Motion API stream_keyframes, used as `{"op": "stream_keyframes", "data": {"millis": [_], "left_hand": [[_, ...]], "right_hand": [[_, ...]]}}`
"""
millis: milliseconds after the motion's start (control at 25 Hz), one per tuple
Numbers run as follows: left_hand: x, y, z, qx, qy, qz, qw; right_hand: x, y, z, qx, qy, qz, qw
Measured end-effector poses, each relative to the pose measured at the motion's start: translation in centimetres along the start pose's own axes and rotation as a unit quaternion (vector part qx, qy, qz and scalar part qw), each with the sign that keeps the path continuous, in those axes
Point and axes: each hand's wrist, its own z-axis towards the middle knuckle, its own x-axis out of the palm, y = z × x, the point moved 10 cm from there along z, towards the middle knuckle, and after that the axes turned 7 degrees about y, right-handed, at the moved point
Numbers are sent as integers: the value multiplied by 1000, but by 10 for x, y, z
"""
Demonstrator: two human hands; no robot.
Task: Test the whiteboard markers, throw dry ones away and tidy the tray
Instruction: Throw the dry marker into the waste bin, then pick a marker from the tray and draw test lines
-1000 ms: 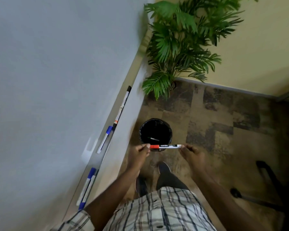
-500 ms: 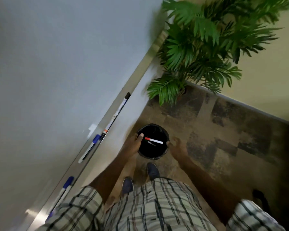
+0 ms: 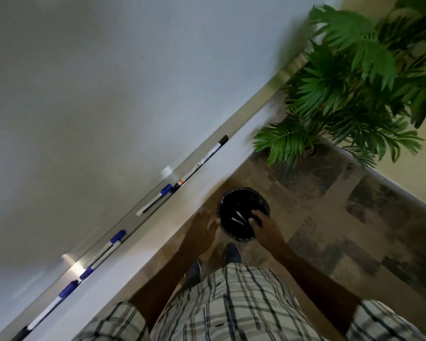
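Head view: the red marker pinched between both hands a second ago has left them; pale markers [image 3: 237,219] lie inside the black bin [image 3: 241,190], too blurred to tell which is the red one; left hand [image 3: 202,227] spread beside the rim, holding nothing; right hand [image 3: 263,225] loosely curled over the rim, empty. One dry marker seems discarded; a blue-capped marker [image 3: 155,199] and others wait on the tray [image 3: 268,89].

Right hand [image 3: 263,223] hovering over black bin [image 3: 241,190] near rim, half covering mouth. Palm fronds [image 3: 342,94] overhanging far tray [image 3: 130,223] end. Floor [image 3: 330,217] right of bin lying open.
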Motion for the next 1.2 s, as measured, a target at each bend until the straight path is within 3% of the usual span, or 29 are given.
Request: {"op": "stream_keyframes", "data": {"millis": [440, 680, 1200], "left_hand": [[-20, 94, -97, -17, -153, -35, 987], [-39, 167, -180, -16, -234, -52, 971], [-80, 336, -361, -108, -340, -22, 934]], "right_hand": [[118, 97, -40, -193, 103, -150, 964], [213, 146, -102, -344, 108, -230, 904], [411, 213, -215, -420, 167, -246, 857]]}}
